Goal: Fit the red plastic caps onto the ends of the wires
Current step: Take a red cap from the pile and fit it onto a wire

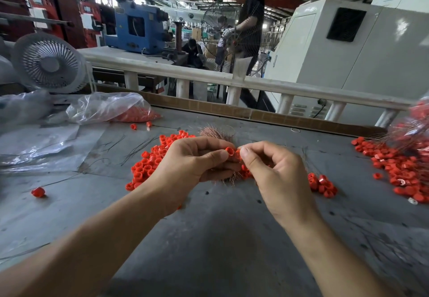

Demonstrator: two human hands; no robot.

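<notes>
Above the grey desk (209, 227), the left hand (185, 164) pinched a red cap (229, 150); the right hand's (276, 169) grip pinched something too small to tell.

Both our forearms enter from the lower edge & converge at centre. Our L hand (192, 159) has its fingers curled, thumb pressed fwd toward the index tip. Our R hand (276, 169) has thumb & index pinched tight, other fingers loosely curled; fingertips of both hands nearly touch.
</notes>
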